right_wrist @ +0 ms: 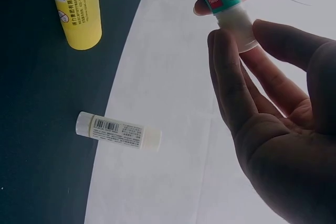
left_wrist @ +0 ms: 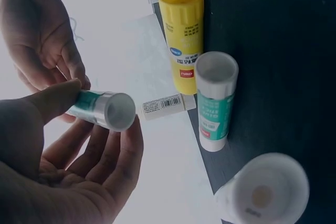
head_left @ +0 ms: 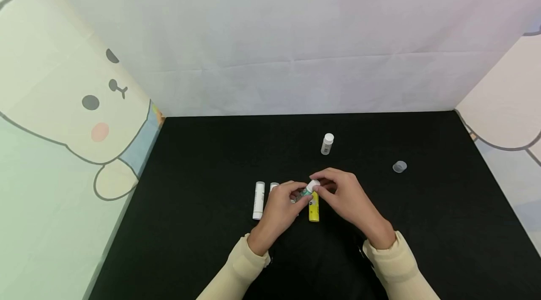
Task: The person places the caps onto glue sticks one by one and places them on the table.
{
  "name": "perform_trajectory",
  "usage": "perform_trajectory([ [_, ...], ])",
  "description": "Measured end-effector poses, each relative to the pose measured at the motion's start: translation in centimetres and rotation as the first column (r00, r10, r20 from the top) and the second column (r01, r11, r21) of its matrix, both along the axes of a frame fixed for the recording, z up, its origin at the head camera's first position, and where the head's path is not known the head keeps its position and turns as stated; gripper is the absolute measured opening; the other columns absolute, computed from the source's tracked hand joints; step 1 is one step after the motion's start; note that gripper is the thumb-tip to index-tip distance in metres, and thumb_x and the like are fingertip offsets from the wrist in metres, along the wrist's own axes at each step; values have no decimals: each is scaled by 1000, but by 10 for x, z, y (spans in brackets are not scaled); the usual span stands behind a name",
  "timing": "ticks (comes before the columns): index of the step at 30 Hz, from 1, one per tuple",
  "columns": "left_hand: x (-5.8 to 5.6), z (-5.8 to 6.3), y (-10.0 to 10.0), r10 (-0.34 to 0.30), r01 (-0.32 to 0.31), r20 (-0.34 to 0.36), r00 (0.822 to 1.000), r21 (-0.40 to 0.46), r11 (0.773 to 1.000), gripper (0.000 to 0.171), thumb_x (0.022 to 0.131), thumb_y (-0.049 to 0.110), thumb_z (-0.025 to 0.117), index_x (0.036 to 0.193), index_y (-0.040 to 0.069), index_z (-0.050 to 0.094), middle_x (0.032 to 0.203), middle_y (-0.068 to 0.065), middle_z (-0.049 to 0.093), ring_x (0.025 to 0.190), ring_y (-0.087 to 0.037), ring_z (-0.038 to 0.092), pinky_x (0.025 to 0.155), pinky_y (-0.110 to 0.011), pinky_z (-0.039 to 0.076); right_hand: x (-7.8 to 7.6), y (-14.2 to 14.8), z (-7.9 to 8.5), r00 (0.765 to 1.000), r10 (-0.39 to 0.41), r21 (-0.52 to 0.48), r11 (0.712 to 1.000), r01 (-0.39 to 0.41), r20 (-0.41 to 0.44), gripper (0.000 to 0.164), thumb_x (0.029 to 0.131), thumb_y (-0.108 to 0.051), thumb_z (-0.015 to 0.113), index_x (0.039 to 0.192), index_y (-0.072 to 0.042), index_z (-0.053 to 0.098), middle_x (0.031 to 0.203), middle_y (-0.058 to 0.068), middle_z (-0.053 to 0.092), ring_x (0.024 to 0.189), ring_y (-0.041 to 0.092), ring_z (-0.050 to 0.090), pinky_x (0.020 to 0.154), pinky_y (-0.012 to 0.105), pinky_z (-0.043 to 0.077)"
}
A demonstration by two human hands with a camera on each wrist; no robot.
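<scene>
Between thumb and fingers, my left hand (head_left: 276, 208) holds a small green-and-white glue stick (left_wrist: 94, 106) tilted above the table. My right hand (head_left: 344, 194) pinches its white end (right_wrist: 237, 29) with thumb and fingertips. In the left wrist view the glue stick's other end shows as a round, pale opening. Just below the hands stands a yellow glue stick (head_left: 314, 211), partly covered by them in the head view. Beside it is another green-and-white glue stick (left_wrist: 214, 111), mostly hidden behind my left hand from the head.
A white glue stick (head_left: 258, 200) stands left of my left hand, with a second white top (head_left: 274, 185) beside it. Farther back is a small white glue stick with a barcode label (head_left: 327, 145). A translucent cap (head_left: 399, 166) lies to the right on the black table (head_left: 203, 159).
</scene>
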State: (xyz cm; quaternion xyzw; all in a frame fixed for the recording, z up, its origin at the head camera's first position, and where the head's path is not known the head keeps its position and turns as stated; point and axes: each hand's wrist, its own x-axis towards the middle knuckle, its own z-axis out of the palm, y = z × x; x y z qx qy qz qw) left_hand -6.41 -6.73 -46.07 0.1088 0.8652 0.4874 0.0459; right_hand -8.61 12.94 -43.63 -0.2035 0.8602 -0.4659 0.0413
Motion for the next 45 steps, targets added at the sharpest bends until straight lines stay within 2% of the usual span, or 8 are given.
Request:
perform_trajectory([
  [3, 1, 0, 1, 7, -7, -4, 1000, 3, 1000, 21, 98, 11, 78, 118, 4, 78, 105, -4, 75, 88, -11, 69, 81, -31, 61, 0, 0, 0, 1000, 9, 5, 1000, -9, 5, 24, 96, 1, 75, 119, -4, 75, 115, 10, 74, 96, 20, 74, 83, 36, 63],
  [12, 5, 2, 3, 44, -43, -15, 999, 44, 998, 21, 97, 11, 79, 116, 2, 78, 105, -8, 79, 85, -13, 74, 74, -20, 58, 1, -2, 1, 1000, 1, 19, 1000, -2, 12, 22, 96, 1, 76, 118, -2, 76, 116, 11, 75, 97, 21, 75, 83, 37, 63],
  [20, 8, 1, 3, 68, -68, -18, 997, 7, 998, 21, 96, 11, 80, 116, 2, 79, 105, -8, 79, 84, -10, 72, 71, -20, 57, 3, -4, 0, 999, 4, 6, 1000, -4, 35, 18, 94, 4, 76, 111, -1, 76, 109, 10, 75, 94, 19, 75, 84, 35, 63],
  [27, 11, 1, 6, 64, -65, -59, 996, -18, 998, 20, 94, 9, 81, 112, 2, 80, 106, -8, 79, 91, -12, 74, 75, -21, 59, 6, -4, 2, 999, -1, 21, 1000, 0, 42, 17, 94, 4, 76, 109, -3, 77, 109, 10, 76, 93, 18, 75, 83, 34, 63],
  [36, 16, -2, 12, 127, -131, -99, 987, -28, 991, 16, 91, 8, 84, 106, 3, 82, 100, -8, 81, 85, -13, 75, 70, -22, 57, 10, -8, 3, 997, -24, 28, 999, 22, 78, 15, 94, 4, 76, 108, -1, 77, 107, 11, 76, 91, 19, 76, 80, 34, 63],
  [45, 17, 0, 15, 140, -146, -146, 979, -29, 989, 17, 90, 8, 85, 106, 3, 82, 102, -8, 81, 87, -15, 76, 72, -23, 59, 12, -7, 5, 997, -38, 40, 999, 36, 64, 15, 94, 6, 76, 108, 0, 77, 108, 13, 76, 90, 20, 76, 80, 34, 64],
])
